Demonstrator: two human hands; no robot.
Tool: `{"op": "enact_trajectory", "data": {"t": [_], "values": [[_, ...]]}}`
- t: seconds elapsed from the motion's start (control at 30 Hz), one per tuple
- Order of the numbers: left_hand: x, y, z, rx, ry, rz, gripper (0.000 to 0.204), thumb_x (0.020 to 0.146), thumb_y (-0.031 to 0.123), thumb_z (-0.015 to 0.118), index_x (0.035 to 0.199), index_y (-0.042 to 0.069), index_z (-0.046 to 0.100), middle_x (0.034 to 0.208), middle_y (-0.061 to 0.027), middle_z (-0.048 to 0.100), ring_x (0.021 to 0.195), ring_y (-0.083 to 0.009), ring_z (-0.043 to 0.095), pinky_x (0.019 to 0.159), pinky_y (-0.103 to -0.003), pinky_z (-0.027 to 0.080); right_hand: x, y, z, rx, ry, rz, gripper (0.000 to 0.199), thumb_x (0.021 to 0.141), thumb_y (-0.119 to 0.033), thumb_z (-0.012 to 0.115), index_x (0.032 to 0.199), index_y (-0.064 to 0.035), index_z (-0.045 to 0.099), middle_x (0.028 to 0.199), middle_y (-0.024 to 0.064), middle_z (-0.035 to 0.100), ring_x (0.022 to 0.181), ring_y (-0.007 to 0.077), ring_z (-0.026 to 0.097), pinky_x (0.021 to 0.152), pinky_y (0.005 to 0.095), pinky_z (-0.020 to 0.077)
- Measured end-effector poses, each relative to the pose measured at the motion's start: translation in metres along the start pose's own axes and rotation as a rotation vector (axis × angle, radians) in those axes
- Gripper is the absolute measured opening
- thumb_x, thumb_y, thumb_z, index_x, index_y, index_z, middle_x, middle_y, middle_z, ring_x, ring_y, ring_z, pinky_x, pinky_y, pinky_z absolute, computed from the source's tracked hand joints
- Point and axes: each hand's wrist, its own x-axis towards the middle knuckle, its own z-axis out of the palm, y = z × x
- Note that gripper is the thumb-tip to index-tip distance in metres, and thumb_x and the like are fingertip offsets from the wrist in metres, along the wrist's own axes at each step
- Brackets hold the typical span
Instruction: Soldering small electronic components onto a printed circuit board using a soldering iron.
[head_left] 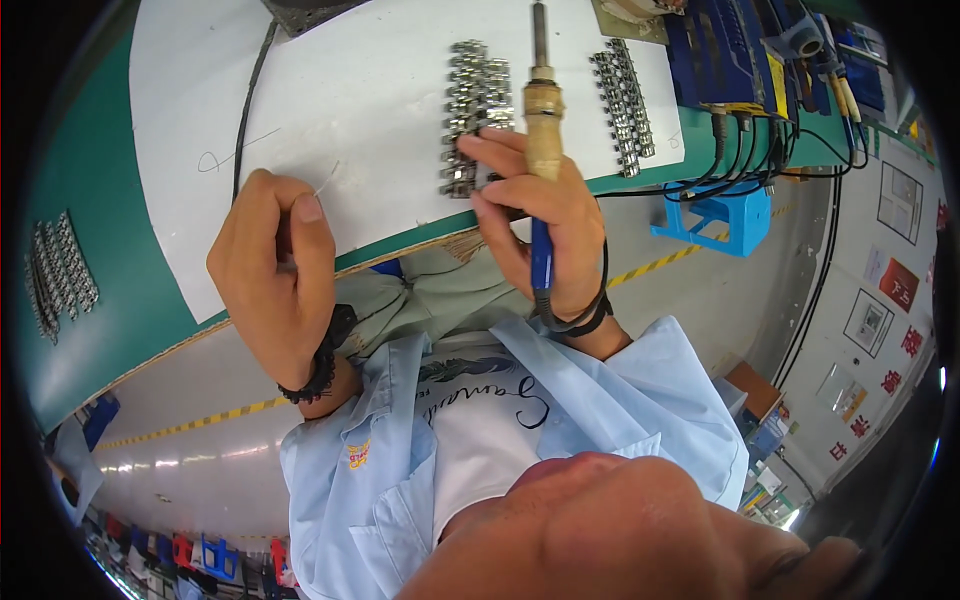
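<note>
My right hand [548, 215] grips a soldering iron [543, 115] with a wooden collar and a blue handle, its metal tip pointing away from me. The fingertips of that hand also press on the near end of a block of small silver metal parts [474, 100] lying on a white sheet [360, 90]. My left hand [272, 270] rests on the sheet's near edge, fingers curled, pinching a thin solder wire [327, 180] that sticks out toward the parts. Both wrists wear dark bands.
A second row of silver parts [624, 100] lies right of the iron. More parts [60, 270] sit on the green mat [130, 290] at far left. A black cable [246, 110] crosses the sheet. Blue equipment with cables [722, 55] stands at the right, above a blue stool [718, 215].
</note>
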Motion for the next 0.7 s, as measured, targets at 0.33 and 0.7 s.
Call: {"op": "enact_trajectory", "data": {"t": [0.33, 0.7], "values": [[-0.001, -0.009, -0.011, -0.008, -0.116, 0.299, 0.006, 0.085, 0.001, 0.058, 0.080, 0.002, 0.055, 0.068, -0.0083, 0.053, 0.057, -0.0226, 0.042, 0.052, -0.032, 0.032, 0.000, 0.009, -0.040, -0.152, 0.055, -0.060, 0.029, 0.079, 0.012, 0.064, 0.093, -0.0057, 0.045, 0.100, 0.0254, 0.068, 0.099, 0.0364, 0.065, 0.090, 0.0422, 0.0485], [-0.003, -0.005, -0.015, 0.078, -0.199, 0.254, 0.007, 0.089, 0.001, 0.053, 0.084, -0.001, 0.055, 0.074, -0.0109, 0.057, 0.061, -0.0220, 0.049, 0.057, -0.031, 0.037, -0.020, 0.024, -0.038, -0.188, 0.159, -0.002, 0.030, 0.078, 0.010, 0.065, 0.095, -0.0050, 0.045, 0.100, 0.0235, 0.068, 0.092, 0.0334, 0.066, 0.087, 0.0397, 0.0493]]}}
